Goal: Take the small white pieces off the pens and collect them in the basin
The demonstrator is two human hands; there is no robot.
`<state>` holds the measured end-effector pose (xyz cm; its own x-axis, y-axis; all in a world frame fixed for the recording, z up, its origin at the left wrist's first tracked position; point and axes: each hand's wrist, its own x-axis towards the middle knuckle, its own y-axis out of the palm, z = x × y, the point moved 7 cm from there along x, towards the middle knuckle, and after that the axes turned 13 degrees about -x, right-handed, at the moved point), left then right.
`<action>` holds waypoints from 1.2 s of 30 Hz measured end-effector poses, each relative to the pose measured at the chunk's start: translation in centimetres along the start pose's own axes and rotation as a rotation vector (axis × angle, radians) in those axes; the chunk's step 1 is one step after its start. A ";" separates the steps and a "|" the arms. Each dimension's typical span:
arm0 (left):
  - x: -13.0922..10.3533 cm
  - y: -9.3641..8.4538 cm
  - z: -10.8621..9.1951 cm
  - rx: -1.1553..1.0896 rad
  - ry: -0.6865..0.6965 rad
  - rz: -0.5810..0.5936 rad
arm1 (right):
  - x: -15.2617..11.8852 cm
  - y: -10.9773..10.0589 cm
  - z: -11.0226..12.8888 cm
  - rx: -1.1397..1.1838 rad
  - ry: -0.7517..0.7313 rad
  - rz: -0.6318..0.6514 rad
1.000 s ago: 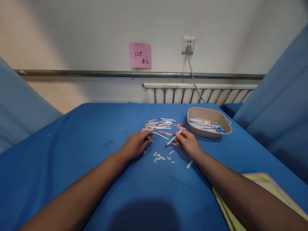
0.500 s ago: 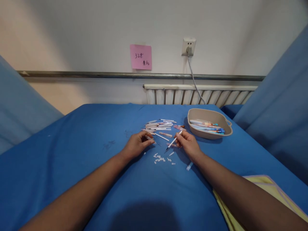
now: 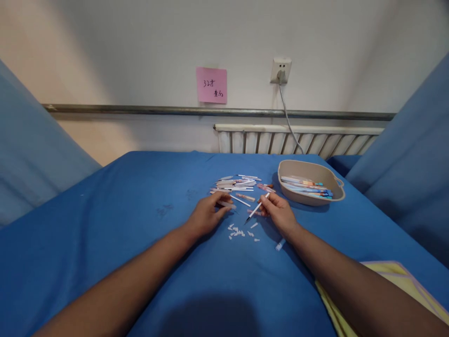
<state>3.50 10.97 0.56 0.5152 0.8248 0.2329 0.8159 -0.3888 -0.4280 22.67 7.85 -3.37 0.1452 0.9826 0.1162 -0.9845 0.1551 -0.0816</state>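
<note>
My left hand pinches a translucent pen barrel between thumb and fingers, its thin end pointing right. In my right hand is a slim white pen refill, slanted with its dark tip down to the left. Several small white plug-like pieces lie scattered on the blue cloth below and between the hands. Behind them is a loose pile of white refills and pen barrels. A single white refill and a patterned barrel lie between the pile and my hands.
A beige basket with several blue-capped pens stands at the right on the blue cloth. Near my right wrist lies a small clear-and-white piece. A yellow cloth is under my right forearm. Behind are a radiator and a metal rail.
The whole view has shifted slightly, so things appear further right. My left hand has turned a little and more of the barrel shows. Both hands keep their holds.
</note>
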 end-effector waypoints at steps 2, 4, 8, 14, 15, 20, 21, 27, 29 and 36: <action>0.2 -0.1 1.0 -0.003 -0.049 -0.013 | 0.0 -0.2 -0.3 0.007 0.008 -0.006; 0.3 0.2 1.6 0.071 -0.067 0.043 | 0.1 -0.2 -0.7 0.041 0.033 -0.002; 0.1 1.0 0.8 0.355 0.038 0.200 | 0.3 0.2 -1.2 0.130 0.056 0.015; 0.4 1.9 -0.3 0.465 0.075 0.230 | 0.3 0.6 0.0 0.088 0.000 0.026; 0.5 2.1 -0.4 0.453 0.080 0.232 | 0.3 0.5 0.2 0.042 -0.005 0.013; 1.1 2.7 0.7 0.472 0.049 0.284 | 0.3 0.3 0.9 -0.249 -0.088 -0.039; 1.2 2.7 0.9 0.479 0.040 0.290 | 0.3 0.5 0.9 -0.273 -0.095 -0.032; 1.5 2.7 1.1 0.418 0.024 0.235 | 0.2 1.7 0.2 -0.343 -0.110 0.054; 1.3 2.8 0.7 0.304 0.013 0.192 | 0.0 2.0 0.1 -0.356 -0.112 0.081; -0.1 3.7 0.3 -0.196 -0.165 0.108 | -1.1 3.1 1.2 -0.324 -0.162 0.172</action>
<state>6.38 9.57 -1.34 0.5653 0.8238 0.0424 0.8021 -0.5369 -0.2615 19.33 7.13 -2.56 -0.0617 0.9722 0.2258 -0.9074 0.0396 -0.4184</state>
